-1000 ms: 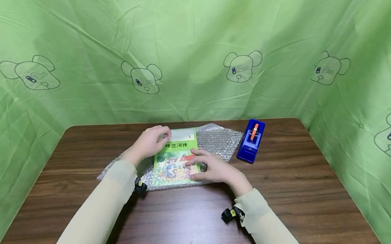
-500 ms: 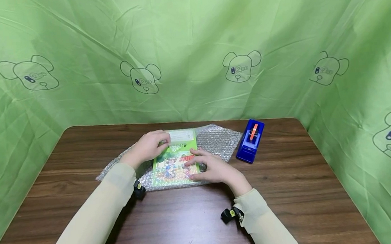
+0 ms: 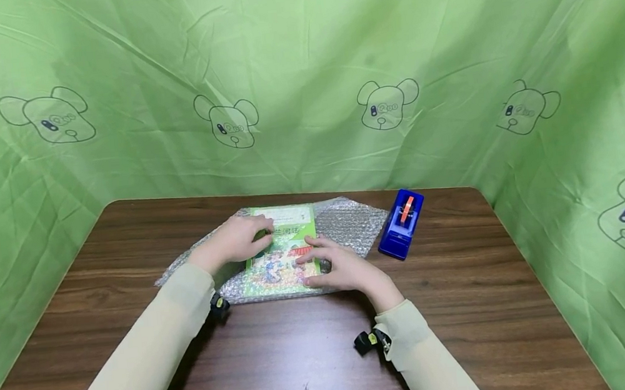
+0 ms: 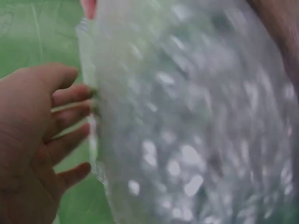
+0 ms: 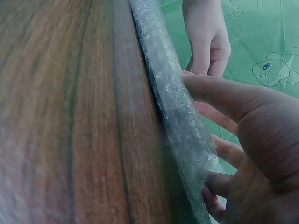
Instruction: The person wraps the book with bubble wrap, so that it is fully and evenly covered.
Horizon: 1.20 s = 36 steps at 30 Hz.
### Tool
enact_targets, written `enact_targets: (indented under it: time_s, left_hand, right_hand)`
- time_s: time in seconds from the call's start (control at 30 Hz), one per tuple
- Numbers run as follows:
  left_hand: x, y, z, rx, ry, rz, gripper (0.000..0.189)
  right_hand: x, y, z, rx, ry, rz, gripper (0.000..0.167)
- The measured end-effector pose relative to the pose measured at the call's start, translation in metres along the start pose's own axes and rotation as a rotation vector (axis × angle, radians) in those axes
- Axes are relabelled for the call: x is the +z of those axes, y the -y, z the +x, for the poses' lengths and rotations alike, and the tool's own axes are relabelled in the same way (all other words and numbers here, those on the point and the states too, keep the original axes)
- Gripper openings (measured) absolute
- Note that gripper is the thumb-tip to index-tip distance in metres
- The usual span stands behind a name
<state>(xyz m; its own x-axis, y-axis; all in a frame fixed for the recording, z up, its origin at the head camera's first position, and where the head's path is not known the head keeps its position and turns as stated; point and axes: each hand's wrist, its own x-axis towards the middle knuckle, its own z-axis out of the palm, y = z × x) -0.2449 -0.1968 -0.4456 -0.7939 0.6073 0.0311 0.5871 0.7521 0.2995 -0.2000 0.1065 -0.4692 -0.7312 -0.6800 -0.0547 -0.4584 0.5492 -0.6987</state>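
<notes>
A green book [image 3: 277, 267] with a colourful picture cover lies on the far middle part of the table, with bubble wrap [image 3: 349, 224] beneath it and a clear layer folded over its cover. My left hand [image 3: 237, 237] rests at the book's upper left, its fingers loosely bent on the wrap over the title. In the left wrist view its separated fingers [image 4: 70, 140] touch the wrap's edge. My right hand [image 3: 345, 268] lies at the book's lower right with fingers spread on the covered picture. The right wrist view shows this hand's fingertips [image 5: 203, 88] against the layered wrap [image 5: 173, 102].
To the right of the wrap stands a blue tape dispenser [image 3: 401, 230] with an orange-red roll. The brown wooden table [image 3: 470, 305] runs back to a green cloth curtain [image 3: 302, 83] on the far side and both flanks. Each wrist carries a small black camera.
The left hand has moved slightly toward me and left, its fingers now looser. A layer of wrap has come down over the title, which looks hazier. The right hand stays put.
</notes>
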Motion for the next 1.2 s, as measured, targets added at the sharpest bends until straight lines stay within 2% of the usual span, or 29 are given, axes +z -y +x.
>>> enact_targets:
  time_s: [0.07,0.17,0.33,0.57,0.93,1.2]
  left_hand:
    - [-0.002,-0.004,-0.003,-0.033,0.051,-0.016,0.041]
    - [-0.002,-0.007,-0.005,-0.056,0.088,-0.065,0.058]
    - [0.002,-0.007,-0.01,-0.075,0.086,-0.135,0.078]
    - [0.006,-0.006,-0.019,-0.123,0.137,-0.199,0.11]
    - [0.009,-0.004,-0.024,-0.148,0.136,-0.231,0.112]
    - [0.014,0.0,-0.028,-0.13,0.112,-0.238,0.122]
  right_hand:
    - [0.0,0.0,0.0,-0.003,-0.005,-0.002,0.048]
    - [0.001,0.0,0.0,-0.004,-0.01,-0.004,0.048]
    - [0.001,-0.001,0.0,-0.005,-0.008,-0.004,0.048]
    - [0.001,-0.001,0.0,0.003,-0.011,0.003,0.049]
    - [0.003,-0.002,0.002,0.0,-0.015,-0.005,0.047]
    - [0.002,0.0,0.002,0.004,-0.015,-0.006,0.046]
